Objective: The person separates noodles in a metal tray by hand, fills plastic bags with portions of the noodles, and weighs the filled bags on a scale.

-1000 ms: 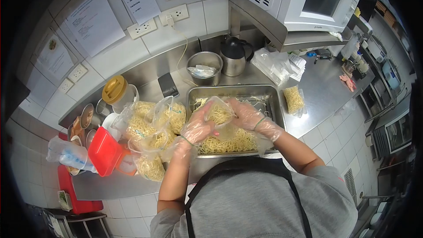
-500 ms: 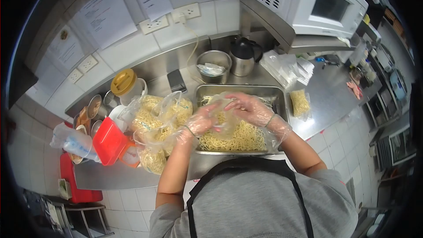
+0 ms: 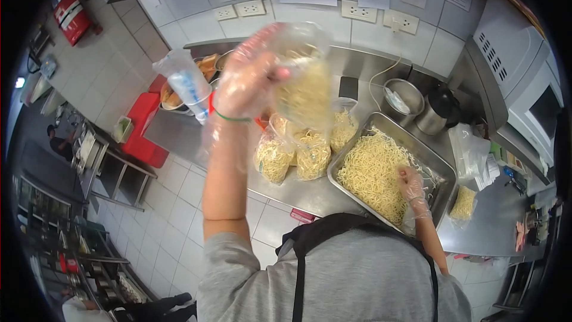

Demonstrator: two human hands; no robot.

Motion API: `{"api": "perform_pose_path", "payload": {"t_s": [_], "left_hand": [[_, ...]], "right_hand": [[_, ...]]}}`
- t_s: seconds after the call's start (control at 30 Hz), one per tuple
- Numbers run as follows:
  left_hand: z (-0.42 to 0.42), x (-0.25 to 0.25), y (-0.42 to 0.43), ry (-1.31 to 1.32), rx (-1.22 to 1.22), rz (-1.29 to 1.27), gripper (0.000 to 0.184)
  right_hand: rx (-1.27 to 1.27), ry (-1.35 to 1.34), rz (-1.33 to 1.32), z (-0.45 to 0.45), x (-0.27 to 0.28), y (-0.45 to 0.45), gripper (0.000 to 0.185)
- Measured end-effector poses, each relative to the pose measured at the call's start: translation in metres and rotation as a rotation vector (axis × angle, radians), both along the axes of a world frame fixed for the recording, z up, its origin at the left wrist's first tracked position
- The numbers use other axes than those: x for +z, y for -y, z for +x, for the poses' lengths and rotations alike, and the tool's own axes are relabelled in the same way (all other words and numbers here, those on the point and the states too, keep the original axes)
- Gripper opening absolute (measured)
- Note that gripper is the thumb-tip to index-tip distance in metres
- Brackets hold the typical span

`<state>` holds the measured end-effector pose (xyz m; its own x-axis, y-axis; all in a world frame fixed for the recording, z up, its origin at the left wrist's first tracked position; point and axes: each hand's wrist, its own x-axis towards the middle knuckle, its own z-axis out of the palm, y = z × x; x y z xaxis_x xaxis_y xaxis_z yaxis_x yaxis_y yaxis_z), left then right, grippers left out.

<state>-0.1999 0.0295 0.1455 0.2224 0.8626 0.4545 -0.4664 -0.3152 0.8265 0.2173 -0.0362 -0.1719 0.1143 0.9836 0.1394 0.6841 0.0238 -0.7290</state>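
My left hand, in a clear plastic glove with a green band at the wrist, is raised above the counter. It is closed on a clear bag of noodles, blurred by motion. Below it stand several more noodle bags. My right hand, also gloved, rests at the right part of the loose yellow noodles in a deep steel tray. Its fingers are curled into the noodles, with their tips partly hidden.
Behind the tray are a steel bowl and a steel jug. A small noodle bag and plastic bags lie to its right. At the left are a red bin and a clear plastic sleeve. Another person's legs show at lower left.
Both hands were together over the tray around a plastic bag. My left hand has gone up and left, now with a bag of noodles; my right hand has lowered onto the noodles. The view has swung left.
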Motion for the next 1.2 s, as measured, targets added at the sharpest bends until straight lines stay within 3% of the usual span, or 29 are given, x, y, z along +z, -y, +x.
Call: {"api": "perform_pose_path", "payload": {"t_s": [0.07, 0.2, 0.3, 0.5, 0.7, 0.8, 0.87, 0.93, 1.03, 1.2], "left_hand": [[-0.015, 0.008, -0.008, -0.163, 0.252, -0.056, 0.06], [-0.045, -0.006, -0.041, -0.273, 0.584, -0.108, 0.059], [-0.074, -0.031, -0.055, -0.308, 0.738, -0.007, 0.06], [-0.114, -0.131, -0.055, -0.119, 0.812, 0.084, 0.062], [-0.09, -0.175, 0.006, 0.029, 0.916, 0.214, 0.058], [-0.076, -0.199, 0.046, -0.533, 1.27, 0.282, 0.057], [-0.048, -0.241, 0.063, -0.334, 1.259, 0.246, 0.052], [-0.034, -0.282, 0.068, -0.494, 1.298, 0.228, 0.051], [-0.018, -0.306, 0.063, -0.953, 1.253, 0.028, 0.049], [-0.01, -0.327, 0.059, -0.961, 1.125, 0.058, 0.051]], "right_hand": [[0.047, 0.207, 0.148, -0.004, -0.007, -0.001, 0.028], [0.04, 0.176, 0.159, -0.01, -0.002, 0.002, 0.03], [0.032, 0.206, 0.117, -0.009, -0.004, 0.001, 0.032], [0.035, 0.273, 0.149, -0.011, -0.008, 0.004, 0.034], [0.038, 0.256, 0.183, -0.012, -0.01, 0.007, 0.033], [0.056, 0.282, 0.234, -0.012, -0.014, 0.004, 0.033], [0.059, 0.29, 0.252, -0.012, -0.013, 0.005, 0.033], [0.054, 0.281, 0.237, -0.014, -0.013, 0.006, 0.034], [0.071, 0.289, 0.237, -0.013, -0.014, 0.007, 0.034], [0.068, 0.284, 0.255, -0.015, -0.014, 0.008, 0.034]]}}
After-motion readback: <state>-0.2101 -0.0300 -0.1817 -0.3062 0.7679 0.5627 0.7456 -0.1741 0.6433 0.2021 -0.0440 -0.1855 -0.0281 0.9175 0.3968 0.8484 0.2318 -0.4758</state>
